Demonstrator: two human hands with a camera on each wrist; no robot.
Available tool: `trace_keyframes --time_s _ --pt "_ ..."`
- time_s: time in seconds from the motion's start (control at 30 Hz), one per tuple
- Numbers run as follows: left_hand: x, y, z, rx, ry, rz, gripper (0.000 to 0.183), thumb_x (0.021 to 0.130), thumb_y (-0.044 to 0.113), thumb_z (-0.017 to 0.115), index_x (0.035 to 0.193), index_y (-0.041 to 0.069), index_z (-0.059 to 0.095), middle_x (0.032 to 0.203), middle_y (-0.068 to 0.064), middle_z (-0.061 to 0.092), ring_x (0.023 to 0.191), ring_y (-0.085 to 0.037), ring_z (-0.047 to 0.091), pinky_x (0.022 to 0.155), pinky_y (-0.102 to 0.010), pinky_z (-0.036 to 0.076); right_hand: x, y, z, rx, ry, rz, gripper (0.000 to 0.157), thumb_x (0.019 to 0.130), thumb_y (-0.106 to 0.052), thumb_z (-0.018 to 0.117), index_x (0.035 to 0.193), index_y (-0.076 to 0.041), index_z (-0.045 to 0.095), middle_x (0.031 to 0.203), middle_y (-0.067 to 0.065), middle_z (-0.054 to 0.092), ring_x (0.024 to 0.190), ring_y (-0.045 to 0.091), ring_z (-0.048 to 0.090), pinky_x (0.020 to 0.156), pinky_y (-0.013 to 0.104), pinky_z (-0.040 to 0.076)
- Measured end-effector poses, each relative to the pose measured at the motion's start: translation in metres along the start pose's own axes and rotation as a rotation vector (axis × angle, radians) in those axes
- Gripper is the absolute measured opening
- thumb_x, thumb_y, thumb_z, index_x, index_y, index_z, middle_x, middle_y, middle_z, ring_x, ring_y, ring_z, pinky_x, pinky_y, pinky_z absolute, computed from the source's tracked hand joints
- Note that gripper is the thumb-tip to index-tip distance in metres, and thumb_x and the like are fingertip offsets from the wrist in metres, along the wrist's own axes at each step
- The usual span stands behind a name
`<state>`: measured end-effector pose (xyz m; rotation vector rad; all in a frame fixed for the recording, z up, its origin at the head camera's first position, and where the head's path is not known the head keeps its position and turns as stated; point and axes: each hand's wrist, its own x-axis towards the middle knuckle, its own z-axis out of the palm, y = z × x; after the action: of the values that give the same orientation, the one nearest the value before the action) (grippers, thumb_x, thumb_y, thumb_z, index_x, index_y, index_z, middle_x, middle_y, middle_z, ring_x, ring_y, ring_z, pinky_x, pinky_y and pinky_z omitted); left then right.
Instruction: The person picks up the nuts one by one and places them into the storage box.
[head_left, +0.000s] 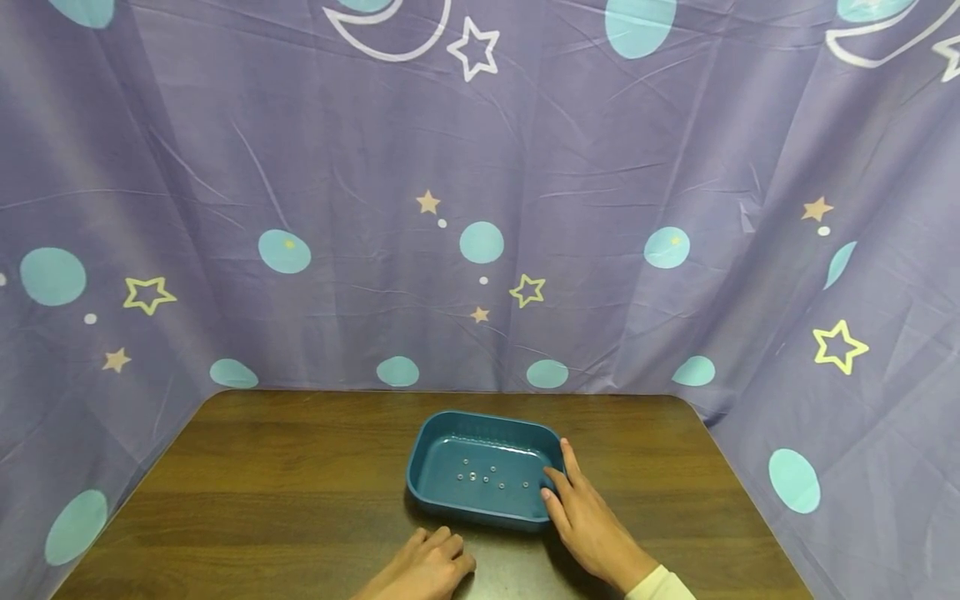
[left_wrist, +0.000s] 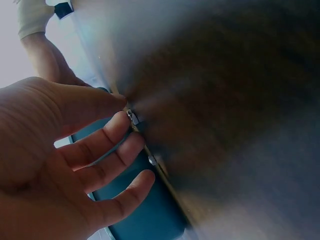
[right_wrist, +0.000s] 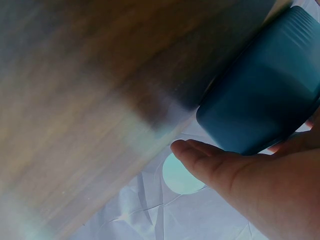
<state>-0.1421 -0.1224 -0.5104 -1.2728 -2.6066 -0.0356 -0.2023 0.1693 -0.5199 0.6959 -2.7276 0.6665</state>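
- Got teal tray [head_left: 510,427] on wood surface [head_left: 300,475], seven small metal rings [head_left: 472,477] scattered inside.
- Holding tray's right end with right hand [head_left: 591,523], digits on both sides of wall.
- Got left hand [head_left: 431,562] just off tray's near side, fingers spaced, lightly bent, tips beside two metal bits [left_wrist: 152,160]; can't tell if pinching one.
- Seeing purple curtain [head_left: 390,150] with stars, moons behind.

Small pieces [head_left: 472,477] lie in the tray [head_left: 480,518], on the table [head_left: 300,475] before the curtain [head_left: 375,292]
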Motion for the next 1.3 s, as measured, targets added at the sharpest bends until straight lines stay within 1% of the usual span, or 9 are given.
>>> trace_keyframes --time_s 0.33,0.57,0.77,0.87,0.97,1.07,1.13,1.2,1.3 --pt "-0.002 -0.003 0.002 -0.018 -0.012 -0.038 0.045 0.083 0.065 0.065 0.097 0.023 0.071 0.084 0.013 0.052 0.082 -0.006 0.045 0.067 -0.027 0.038 0.0 -0.001 -0.001 0.001 -0.002 0.007 0.045 0.108 -0.032 0.045 0.138 -0.001 0.057 0.168 0.017 0.007 0.136 0.039 0.047 0.105 0.051 0.044" --pt "0.0 -0.004 -0.002 -0.072 -0.104 -0.069 0.052 0.083 0.069 0.063 0.102 0.021 0.072 0.084 0.012 0.051 0.079 -0.007 0.042 0.067 -0.029 0.04 0.0 -0.001 -0.002 0.003 0.005 -0.007 0.045 0.108 -0.032 0.046 0.137 0.0 0.057 0.167 0.018 0.008 0.135 0.04 0.047 0.105 0.051 0.044" --pt "-0.002 -0.003 0.0 0.014 -0.017 -0.066 0.056 0.08 0.074 0.061 0.094 0.021 0.071 0.082 0.01 0.052 0.079 -0.009 0.044 0.065 -0.03 0.037 0.0 -0.002 -0.002 0.013 0.002 0.01 0.045 0.108 -0.033 0.045 0.137 -0.002 0.057 0.167 0.017 0.007 0.137 0.039 0.047 0.106 0.05 0.043" --pt "-0.001 -0.004 -0.002 -0.025 -0.084 -0.088 0.069 0.076 0.084 0.055 0.099 0.021 0.072 0.084 0.009 0.054 0.08 -0.01 0.044 0.067 -0.033 0.039 -0.001 -0.002 -0.002 0.013 -0.003 0.021 0.046 0.108 -0.036 0.043 0.137 -0.002 0.057 0.168 0.017 0.007 0.138 0.038 0.045 0.107 0.05 0.043" --pt "-0.001 -0.004 -0.003 -0.051 -0.126 -0.093 0.071 0.077 0.086 0.052 0.1 0.021 0.072 0.083 0.01 0.053 0.08 -0.01 0.044 0.069 -0.035 0.041 -0.001 -0.002 -0.003 0.018 -0.013 0.017 0.048 0.108 -0.037 0.042 0.138 -0.002 0.056 0.167 0.017 0.006 0.138 0.038 0.046 0.107 0.05 0.043" --pt "0.0 -0.002 -0.003 -0.018 -0.064 -0.05 0.055 0.081 0.074 0.06 0.096 0.022 0.07 0.08 0.01 0.052 0.078 -0.009 0.044 0.067 -0.032 0.04 -0.001 -0.002 -0.003 0.012 -0.016 0.011 0.048 0.108 -0.037 0.041 0.138 -0.001 0.056 0.167 0.017 0.006 0.137 0.039 0.046 0.106 0.051 0.043" --pt "0.001 0.0 -0.003 0.009 -0.001 -0.014 0.035 0.084 0.057 0.068 0.092 0.023 0.07 0.078 0.012 0.05 0.077 -0.007 0.044 0.067 -0.029 0.04 -0.001 -0.002 -0.002 0.005 -0.019 0.009 0.048 0.109 -0.037 0.041 0.138 -0.001 0.056 0.168 0.017 0.006 0.137 0.04 0.046 0.106 0.051 0.043" --pt "0.004 0.001 -0.006 0.027 0.04 0.018 0.021 0.08 0.041 0.075 0.092 0.024 0.069 0.076 0.013 0.049 0.076 -0.006 0.044 0.067 -0.026 0.04 -0.001 -0.001 -0.002 0.001 -0.021 0.01 0.049 0.109 -0.037 0.041 0.138 -0.001 0.056 0.168 0.017 0.006 0.137 0.04 0.046 0.106 0.051 0.043" --pt "0.009 0.004 -0.014 0.012 0.055 0.038 0.02 0.077 0.031 0.078 0.095 0.025 0.07 0.079 0.014 0.049 0.078 -0.004 0.044 0.069 -0.025 0.041 -0.001 -0.001 -0.002 0.003 -0.021 0.013 0.05 0.109 -0.038 0.04 0.139 -0.001 0.056 0.168 0.016 0.005 0.137 0.039 0.045 0.106 0.051 0.043"
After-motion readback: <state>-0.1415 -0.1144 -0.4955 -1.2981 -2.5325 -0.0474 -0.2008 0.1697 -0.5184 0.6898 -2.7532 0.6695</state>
